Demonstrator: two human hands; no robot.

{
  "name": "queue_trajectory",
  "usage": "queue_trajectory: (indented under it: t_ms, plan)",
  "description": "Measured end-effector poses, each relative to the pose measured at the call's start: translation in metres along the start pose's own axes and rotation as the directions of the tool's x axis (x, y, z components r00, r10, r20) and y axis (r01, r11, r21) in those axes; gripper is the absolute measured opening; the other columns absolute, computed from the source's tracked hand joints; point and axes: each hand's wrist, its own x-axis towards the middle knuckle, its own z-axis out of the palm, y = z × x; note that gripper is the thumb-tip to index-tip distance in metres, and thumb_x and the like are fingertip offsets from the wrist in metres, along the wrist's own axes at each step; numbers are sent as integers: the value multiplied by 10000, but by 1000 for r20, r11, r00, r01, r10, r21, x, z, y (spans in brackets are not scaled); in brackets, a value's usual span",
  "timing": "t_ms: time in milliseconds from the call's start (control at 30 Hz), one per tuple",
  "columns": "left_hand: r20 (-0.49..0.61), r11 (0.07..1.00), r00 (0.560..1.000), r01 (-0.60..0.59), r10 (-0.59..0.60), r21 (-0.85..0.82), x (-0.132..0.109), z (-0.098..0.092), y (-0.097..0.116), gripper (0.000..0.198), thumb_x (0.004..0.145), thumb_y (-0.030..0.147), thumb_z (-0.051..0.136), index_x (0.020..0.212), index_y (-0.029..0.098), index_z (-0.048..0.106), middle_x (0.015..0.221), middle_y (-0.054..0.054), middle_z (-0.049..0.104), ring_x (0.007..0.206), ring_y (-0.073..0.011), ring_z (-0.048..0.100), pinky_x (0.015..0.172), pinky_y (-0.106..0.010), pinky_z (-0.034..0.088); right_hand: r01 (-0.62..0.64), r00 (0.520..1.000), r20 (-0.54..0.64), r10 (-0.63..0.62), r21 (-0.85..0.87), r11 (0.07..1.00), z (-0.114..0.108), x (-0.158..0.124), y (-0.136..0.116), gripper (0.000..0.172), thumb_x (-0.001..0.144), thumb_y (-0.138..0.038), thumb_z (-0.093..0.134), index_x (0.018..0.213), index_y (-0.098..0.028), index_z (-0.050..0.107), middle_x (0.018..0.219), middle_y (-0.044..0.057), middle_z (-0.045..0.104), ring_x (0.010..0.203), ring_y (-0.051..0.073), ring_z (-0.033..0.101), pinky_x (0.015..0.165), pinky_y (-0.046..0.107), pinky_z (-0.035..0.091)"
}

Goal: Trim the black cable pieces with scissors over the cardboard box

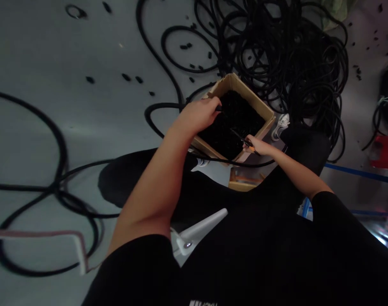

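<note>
My left hand [206,111] is closed around a black hose, whose short end [218,109] sticks out past the fingers over the box. Below and to the right, my right hand [255,145] grips what look like scissors [241,138], dark-bladed with orange at the handle. Their tip points up and left, apart from the hose end. Under both hands stands an open cardboard box [253,100] between my feet. Small black pieces [234,119] fill much of it; single ones are hard to make out in the dark.
A large tangle of black hose [277,55] lies beyond the box. Loose hose loops [61,157] spread over the floor at left, with short black pieces [126,77] scattered about. A red stool [385,152] stands at right, near blue bars [360,172].
</note>
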Motion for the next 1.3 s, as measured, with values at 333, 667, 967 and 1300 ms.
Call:
queue_trajectory:
  t_ms: [333,667,967,1300]
  plan:
    - [129,990,982,-128,135,-58,32,20,-11,303,1203,173,689,1469,171,834,1524,-241,899,1545,-445,864,1349,-536,679,145,965,-260,-33,426,893,-42,28,-82,884,816,-761,1192,1205,-308,540,1221,52,788,1004,237,822,1001,469,806]
    - [130,993,985,-114,116,-20,21,4,-5,390,1233,313,733,1615,243,778,1455,-172,922,1395,-447,912,1215,-521,722,157,941,-336,-35,344,926,-84,75,-104,656,1007,-580,1081,1291,-300,561,1113,-5,649,994,201,788,846,355,770]
    - [40,985,996,82,-77,-155,17,1,-37,581,1238,522,637,1739,245,737,1523,-174,883,1545,-518,825,1342,-643,664,-75,992,-90,91,161,984,-81,50,-96,475,1046,-392,1070,1233,-226,666,1139,39,711,1071,236,723,979,376,661]
    - [247,965,966,139,-82,-222,8,28,-18,709,1257,646,584,1815,245,756,1546,-131,909,1677,-534,732,1404,-779,573,-188,978,107,178,98,977,-32,50,-71,537,1110,-526,1082,1063,-223,641,925,-35,611,882,170,543,786,316,458]
